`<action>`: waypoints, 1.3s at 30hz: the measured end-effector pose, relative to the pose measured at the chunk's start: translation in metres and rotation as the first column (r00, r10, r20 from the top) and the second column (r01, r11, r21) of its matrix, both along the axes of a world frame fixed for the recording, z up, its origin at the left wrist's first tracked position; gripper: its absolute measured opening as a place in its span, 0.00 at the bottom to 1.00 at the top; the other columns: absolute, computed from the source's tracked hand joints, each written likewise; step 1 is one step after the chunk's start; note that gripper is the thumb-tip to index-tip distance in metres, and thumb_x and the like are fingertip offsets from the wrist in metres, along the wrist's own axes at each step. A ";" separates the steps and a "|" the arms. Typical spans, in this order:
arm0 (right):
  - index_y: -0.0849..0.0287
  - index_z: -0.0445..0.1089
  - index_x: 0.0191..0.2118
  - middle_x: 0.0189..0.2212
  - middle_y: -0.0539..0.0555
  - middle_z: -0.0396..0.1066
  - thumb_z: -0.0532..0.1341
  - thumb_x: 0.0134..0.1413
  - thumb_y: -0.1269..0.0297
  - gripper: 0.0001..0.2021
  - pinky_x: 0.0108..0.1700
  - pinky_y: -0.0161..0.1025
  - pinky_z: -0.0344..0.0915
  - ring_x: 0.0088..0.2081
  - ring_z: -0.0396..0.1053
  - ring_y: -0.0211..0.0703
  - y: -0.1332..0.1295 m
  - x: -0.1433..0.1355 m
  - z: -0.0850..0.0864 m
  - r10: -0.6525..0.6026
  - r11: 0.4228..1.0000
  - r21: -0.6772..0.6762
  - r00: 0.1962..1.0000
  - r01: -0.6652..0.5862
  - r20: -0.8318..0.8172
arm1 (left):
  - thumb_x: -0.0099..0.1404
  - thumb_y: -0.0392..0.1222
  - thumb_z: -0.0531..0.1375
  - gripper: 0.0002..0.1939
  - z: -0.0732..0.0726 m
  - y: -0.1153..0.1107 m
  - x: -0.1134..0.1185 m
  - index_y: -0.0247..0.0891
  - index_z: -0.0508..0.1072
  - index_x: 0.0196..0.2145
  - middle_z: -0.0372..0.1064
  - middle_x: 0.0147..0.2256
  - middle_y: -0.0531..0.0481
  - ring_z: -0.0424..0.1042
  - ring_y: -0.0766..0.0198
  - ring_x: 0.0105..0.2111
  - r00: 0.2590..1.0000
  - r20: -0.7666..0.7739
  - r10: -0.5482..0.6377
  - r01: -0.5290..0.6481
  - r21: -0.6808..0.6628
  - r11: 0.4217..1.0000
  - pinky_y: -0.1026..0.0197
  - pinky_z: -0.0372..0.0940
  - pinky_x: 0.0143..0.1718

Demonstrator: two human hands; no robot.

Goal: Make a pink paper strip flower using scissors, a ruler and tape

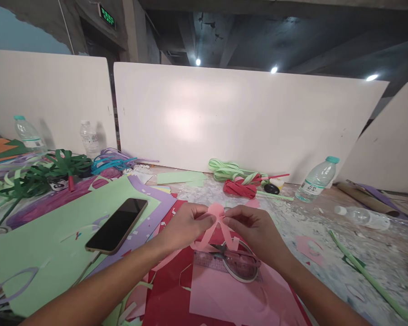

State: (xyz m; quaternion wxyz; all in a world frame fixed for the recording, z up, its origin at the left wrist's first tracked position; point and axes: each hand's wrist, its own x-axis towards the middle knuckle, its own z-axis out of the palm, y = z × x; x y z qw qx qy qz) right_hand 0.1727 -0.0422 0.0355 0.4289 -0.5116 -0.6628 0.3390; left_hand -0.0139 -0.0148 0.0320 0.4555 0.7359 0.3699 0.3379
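Observation:
A pink paper cutout [216, 210], with a rounded top and two strips hanging below it, is held up between my hands. My left hand [186, 225] pinches its left side with thumb and fingers. On the opposite side, my right hand [258, 225] pinches it near the base of the rounded part. Just beneath lie scissors [243, 257] on a roll of tape [247, 279], whose far side is partly covered. These rest on a pink paper sheet [221, 299], itself lying over red paper [168, 296].
A smartphone [119, 225] lies on light green sheets [59, 253] at left. Green strips [226, 170] and a red bundle [240, 188] sit behind my hands. A water bottle [318, 180] stands at right, beside a lying bottle [363, 217]. White boards [245, 117] close off the back.

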 end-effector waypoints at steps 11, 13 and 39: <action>0.58 0.66 0.30 0.22 0.46 0.64 0.64 0.49 0.63 0.07 0.23 0.31 0.59 0.23 0.61 0.33 0.000 -0.005 -0.001 0.014 0.999 -0.039 0.991 -0.020 -0.130 | 0.61 0.42 0.52 0.18 0.005 -0.005 0.002 0.39 0.47 0.20 0.37 0.21 0.58 0.41 0.71 0.21 1.000 0.010 0.012 -0.012 0.009 1.000 0.65 0.41 0.20; 0.58 0.66 0.30 0.22 0.46 0.64 0.64 0.48 0.63 0.07 0.23 0.31 0.59 0.23 0.60 0.34 0.001 -0.005 -0.001 0.018 0.999 -0.044 0.989 -0.025 -0.144 | 0.61 0.41 0.52 0.18 0.005 -0.005 0.002 0.39 0.46 0.20 0.37 0.21 0.58 0.40 0.70 0.21 1.000 0.009 0.007 -0.008 0.011 1.000 0.65 0.40 0.20; 0.56 0.65 0.30 0.24 0.49 0.68 0.62 0.48 0.62 0.06 0.25 0.34 0.62 0.25 0.64 0.38 0.000 -0.004 0.000 -0.013 0.999 0.032 0.998 0.011 0.066 | 0.60 0.51 0.56 0.23 0.000 -0.001 -0.002 0.38 0.49 0.19 0.38 0.21 0.57 0.40 0.70 0.22 0.996 -0.086 -0.002 0.005 0.034 0.999 0.63 0.38 0.21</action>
